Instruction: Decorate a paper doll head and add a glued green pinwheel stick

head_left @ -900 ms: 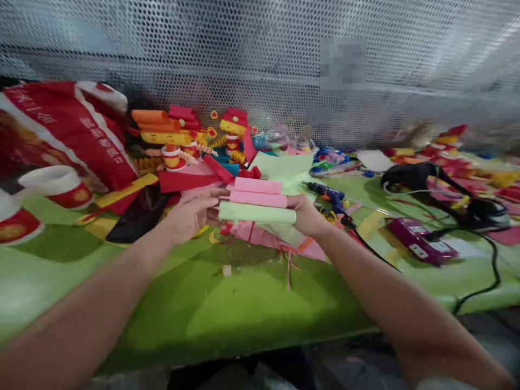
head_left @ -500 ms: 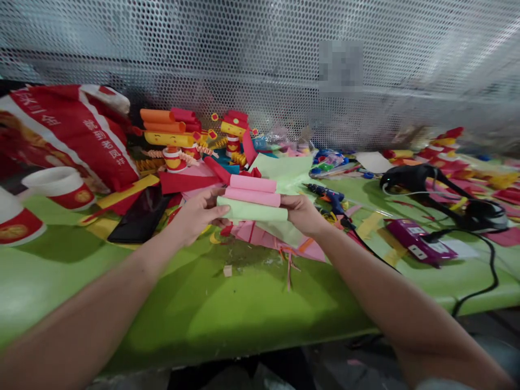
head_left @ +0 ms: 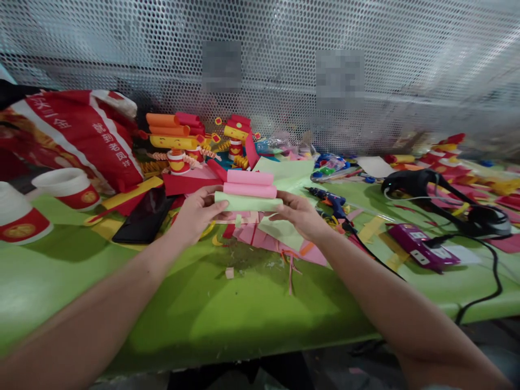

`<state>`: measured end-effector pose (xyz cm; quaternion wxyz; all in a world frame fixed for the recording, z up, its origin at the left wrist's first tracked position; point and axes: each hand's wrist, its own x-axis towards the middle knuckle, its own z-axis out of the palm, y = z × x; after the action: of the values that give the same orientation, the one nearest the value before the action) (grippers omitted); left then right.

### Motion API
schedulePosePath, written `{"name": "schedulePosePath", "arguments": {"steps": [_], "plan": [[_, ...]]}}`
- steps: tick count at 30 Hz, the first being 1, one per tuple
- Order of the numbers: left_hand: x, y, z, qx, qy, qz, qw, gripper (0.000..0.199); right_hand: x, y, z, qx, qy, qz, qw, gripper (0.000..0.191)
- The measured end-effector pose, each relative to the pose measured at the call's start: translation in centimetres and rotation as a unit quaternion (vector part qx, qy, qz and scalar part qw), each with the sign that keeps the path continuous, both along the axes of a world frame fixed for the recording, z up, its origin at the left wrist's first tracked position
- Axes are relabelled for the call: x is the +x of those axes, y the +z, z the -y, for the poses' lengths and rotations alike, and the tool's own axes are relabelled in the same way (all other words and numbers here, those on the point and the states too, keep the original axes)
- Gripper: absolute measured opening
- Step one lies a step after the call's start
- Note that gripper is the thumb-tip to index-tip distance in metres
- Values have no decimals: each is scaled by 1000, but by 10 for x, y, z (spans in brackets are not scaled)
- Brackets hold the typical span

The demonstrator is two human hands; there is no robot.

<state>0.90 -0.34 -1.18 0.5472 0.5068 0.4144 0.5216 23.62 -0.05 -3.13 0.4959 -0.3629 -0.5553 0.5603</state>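
Filling the top of the frame, a perforated metal panel (head_left: pixel 268 76) is standing behind a green tabletop (head_left: pixel 244 319), which is spreading across the whole width below it. A large red bag (head_left: pixel 105 146) is slumping at the upper left. From the bottom corners, two bare forearms are reaching to the centre, where both hands are holding a stack of rolled paper: two pink rolls (head_left: pixel 248 189) sitting behind one pale green roll (head_left: pixel 248 202). The stack is lying directly between the hands, its long axis running left to right and dipping slightly to the right. Neither hand is nearer: the left hand (head_left: pixel 200 212) is gripping the left end, thumb pressing on the green roll, while the right hand (head_left: pixel 301 214) is pinching the right end. Paper scraps (head_left: pixel 268 238) are lying just below.

At the left, two paper cups (head_left: pixel 67 187) are standing near a dark phone (head_left: pixel 143 215); right of centre, a blue glue gun (head_left: pixel 330 200) is resting. A tiny pale block (head_left: pixel 229 273) is sitting in front of the scraps.

Compared with half a second earlier, the stack is lying more nearly level, and the right fingers are curling lower, at the green roll's end.
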Motion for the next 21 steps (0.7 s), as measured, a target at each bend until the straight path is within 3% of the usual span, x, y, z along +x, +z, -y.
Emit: {"name": "schedulePosePath", "arguments": {"steps": [6, 8, 11, 14, 17, 21], "plan": [[1, 2, 2, -24, -30, 27, 999, 34, -8, 0, 0, -38, -29, 9, 999, 44], [1, 2, 2, -27, -8, 31, 999, 26, -7, 0, -1, -43, -34, -3, 998, 42], [-1, 3, -1, -17, 76, 6, 997, 18, -5, 0, -2, -49, -42, -10, 998, 41], [-3, 3, -4, -1, 142, -29, 989, 21, -4, 1, -3, -55, -56, -9, 997, 40], [-4, 3, -5, 5, 157, -55, 986, 27, -3, 1, -4, -62, -68, -15, 996, 39], [-7, 2, -5, 12, 132, -88, 987, 31, -1, 1, -5, -61, -68, -27, 995, 38]]}}
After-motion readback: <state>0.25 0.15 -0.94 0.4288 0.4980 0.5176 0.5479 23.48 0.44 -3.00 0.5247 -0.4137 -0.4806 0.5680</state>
